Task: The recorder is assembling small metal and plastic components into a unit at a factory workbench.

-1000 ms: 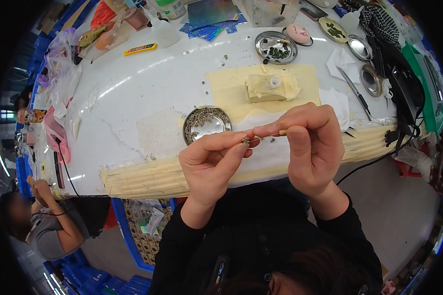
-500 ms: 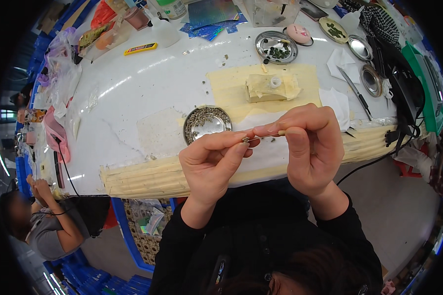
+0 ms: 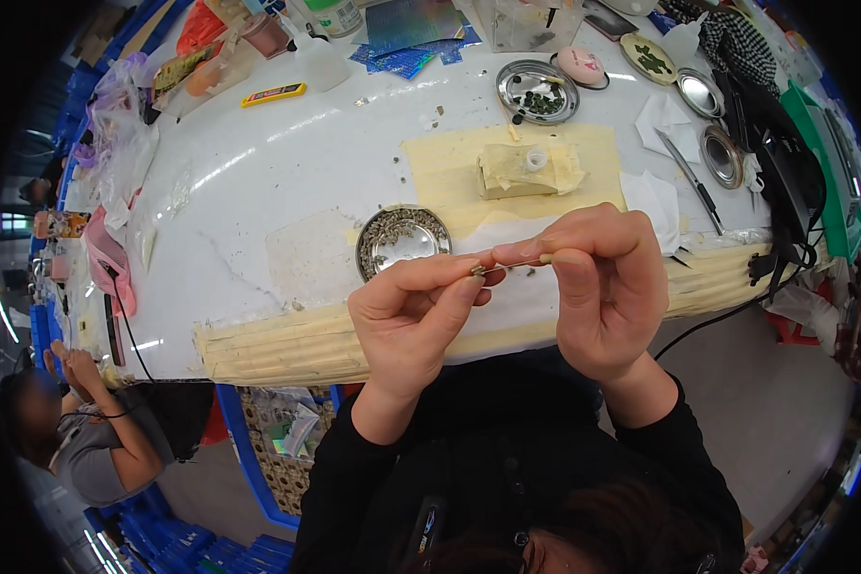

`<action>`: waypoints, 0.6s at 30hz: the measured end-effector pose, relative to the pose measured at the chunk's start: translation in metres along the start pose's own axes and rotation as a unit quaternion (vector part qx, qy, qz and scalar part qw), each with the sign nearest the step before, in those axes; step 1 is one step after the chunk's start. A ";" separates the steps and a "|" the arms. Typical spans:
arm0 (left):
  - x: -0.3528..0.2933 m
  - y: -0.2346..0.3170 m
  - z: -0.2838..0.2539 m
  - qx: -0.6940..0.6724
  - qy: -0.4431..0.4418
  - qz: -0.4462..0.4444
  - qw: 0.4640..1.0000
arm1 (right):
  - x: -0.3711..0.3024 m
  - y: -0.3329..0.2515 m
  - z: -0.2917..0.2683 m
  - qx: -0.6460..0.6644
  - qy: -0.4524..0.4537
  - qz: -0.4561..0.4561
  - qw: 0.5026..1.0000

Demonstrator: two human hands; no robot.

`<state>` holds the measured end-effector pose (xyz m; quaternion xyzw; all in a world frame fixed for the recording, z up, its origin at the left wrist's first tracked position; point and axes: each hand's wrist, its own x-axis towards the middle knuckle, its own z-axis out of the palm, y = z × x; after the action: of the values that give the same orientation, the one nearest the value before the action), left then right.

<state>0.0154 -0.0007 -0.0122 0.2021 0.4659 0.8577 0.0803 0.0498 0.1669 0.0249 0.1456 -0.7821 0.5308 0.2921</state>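
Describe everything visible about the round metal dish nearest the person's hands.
The round metal dish is shallow, silvery and shiny, with a raised rim. Small grey-brown bits crowd its rim and left side; the middle is bare and reflective. It sits flat on the white table, partly on a cream sheet, just beyond the left hand. Nothing touches it.
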 end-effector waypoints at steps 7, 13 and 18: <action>0.001 0.001 0.001 0.005 -0.002 -0.007 1.000 | 0.008 0.001 0.002 0.217 0.159 0.055 0.961; 0.000 0.002 0.001 0.026 0.004 0.006 1.000 | 0.032 0.023 -0.025 -0.231 0.148 -0.076 0.959; 0.002 0.001 0.003 0.033 0.006 0.014 0.999 | 0.039 0.040 -0.021 -0.318 0.107 -0.107 0.936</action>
<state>0.0151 0.0014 -0.0100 0.2060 0.4916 0.8440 0.0592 0.0035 0.2047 0.0247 0.0704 -0.8540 0.2329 0.4600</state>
